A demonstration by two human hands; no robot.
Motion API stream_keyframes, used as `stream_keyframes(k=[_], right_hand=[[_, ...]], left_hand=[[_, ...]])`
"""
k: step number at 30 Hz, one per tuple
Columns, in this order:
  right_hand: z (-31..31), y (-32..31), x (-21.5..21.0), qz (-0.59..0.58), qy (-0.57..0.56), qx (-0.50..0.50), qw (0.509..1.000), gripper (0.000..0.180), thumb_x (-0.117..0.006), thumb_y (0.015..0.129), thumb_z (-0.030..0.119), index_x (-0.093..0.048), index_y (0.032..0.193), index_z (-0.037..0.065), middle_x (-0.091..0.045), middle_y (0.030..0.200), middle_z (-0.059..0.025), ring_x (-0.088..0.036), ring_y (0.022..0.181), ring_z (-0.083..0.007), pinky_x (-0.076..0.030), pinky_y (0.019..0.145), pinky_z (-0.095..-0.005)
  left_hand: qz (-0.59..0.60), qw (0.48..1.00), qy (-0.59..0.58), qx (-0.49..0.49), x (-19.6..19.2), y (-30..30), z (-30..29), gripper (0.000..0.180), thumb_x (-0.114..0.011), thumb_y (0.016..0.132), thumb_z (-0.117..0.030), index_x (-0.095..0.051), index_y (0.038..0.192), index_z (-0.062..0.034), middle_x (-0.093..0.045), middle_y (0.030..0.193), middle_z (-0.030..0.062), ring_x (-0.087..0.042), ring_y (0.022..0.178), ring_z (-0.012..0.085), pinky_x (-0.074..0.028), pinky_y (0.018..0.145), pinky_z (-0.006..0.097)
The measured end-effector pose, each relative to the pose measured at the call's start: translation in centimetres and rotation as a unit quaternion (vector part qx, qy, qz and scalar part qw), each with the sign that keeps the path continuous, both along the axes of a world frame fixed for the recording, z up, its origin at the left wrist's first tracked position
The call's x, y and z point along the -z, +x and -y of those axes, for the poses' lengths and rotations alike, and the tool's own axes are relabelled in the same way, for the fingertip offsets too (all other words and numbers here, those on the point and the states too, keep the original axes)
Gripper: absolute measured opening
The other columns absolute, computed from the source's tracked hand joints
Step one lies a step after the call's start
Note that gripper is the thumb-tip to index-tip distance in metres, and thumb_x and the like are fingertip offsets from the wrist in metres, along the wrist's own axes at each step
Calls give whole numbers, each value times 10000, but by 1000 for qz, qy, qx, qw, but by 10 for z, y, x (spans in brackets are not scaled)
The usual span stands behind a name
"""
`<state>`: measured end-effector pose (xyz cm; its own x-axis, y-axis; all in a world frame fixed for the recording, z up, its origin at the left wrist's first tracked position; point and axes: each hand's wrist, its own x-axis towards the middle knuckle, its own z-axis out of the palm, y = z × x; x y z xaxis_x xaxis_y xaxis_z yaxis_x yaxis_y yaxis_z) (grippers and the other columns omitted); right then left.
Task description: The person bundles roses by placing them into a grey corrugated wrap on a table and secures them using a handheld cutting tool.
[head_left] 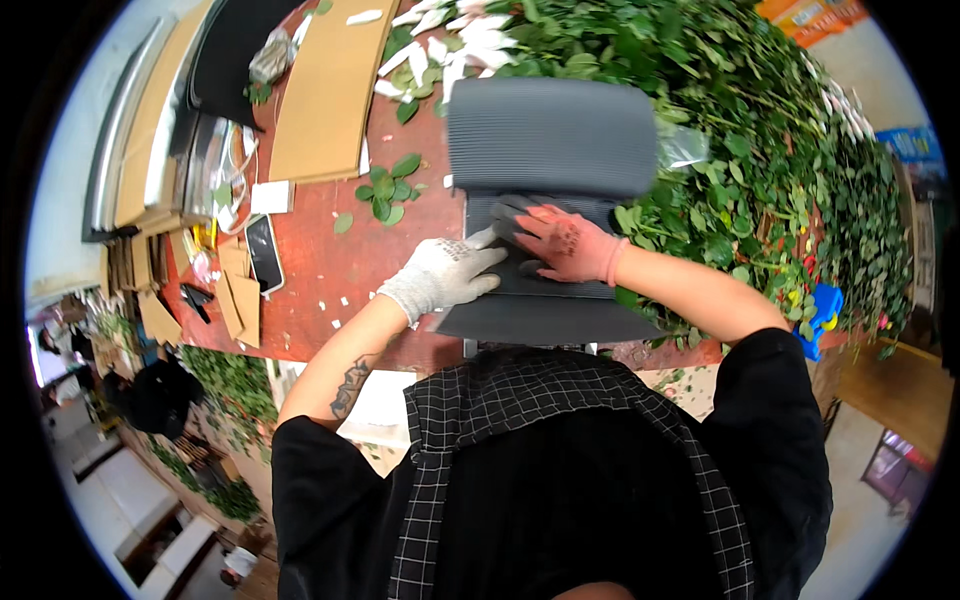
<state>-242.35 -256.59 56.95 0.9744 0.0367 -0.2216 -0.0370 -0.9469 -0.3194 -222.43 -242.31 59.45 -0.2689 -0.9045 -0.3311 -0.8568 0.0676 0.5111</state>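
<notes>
While both hands press down on a stack of grey corrugated sheets [545, 150] at the near edge of the red bench [320, 260], the left hand [447, 274], in a white knit glove, lies flat with fingers spread on the lower sheet, gripping nothing. Just beside it, touching, the right hand [562, 243] in a pink glove curls its fingers over a fold in the sheets. Toward the bench's right end a heap of green leafy stems [760, 170] spreads wide. Brown cardboard sheets [325, 85] lie at the far left, with a dark phone [265, 252] near the left edge and loose leaves [388, 190] between.
</notes>
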Motion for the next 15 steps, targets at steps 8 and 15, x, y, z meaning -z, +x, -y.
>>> stream_keyframes(k=[8, 15], right_hand=[[-4, 7, 10, -154, -44, 10, 987, 643, -511, 852, 414, -427, 1325, -14, -315, 1436, -226, -317, 1327, -367, -242, 1112, -431], [-4, 11, 12, -125, -26, 27, 991, 622, -543, 839, 387, -427, 1340, 36, -328, 1437, -185, -300, 1336, -346, -249, 1110, -438]], left_hand=[[-97, 991, -28, -88, 7, 21, -3, 319, -505, 860, -333, -607, 1067, -113, -514, 1256, 95, -609, 975, 298, -494, 816, 401], [-142, 935, 139, -293, 29, 27, -10, 387, -506, 886, -382, -627, 803, -24, -644, 730, 123, -636, 631, 270, -493, 616, 385]])
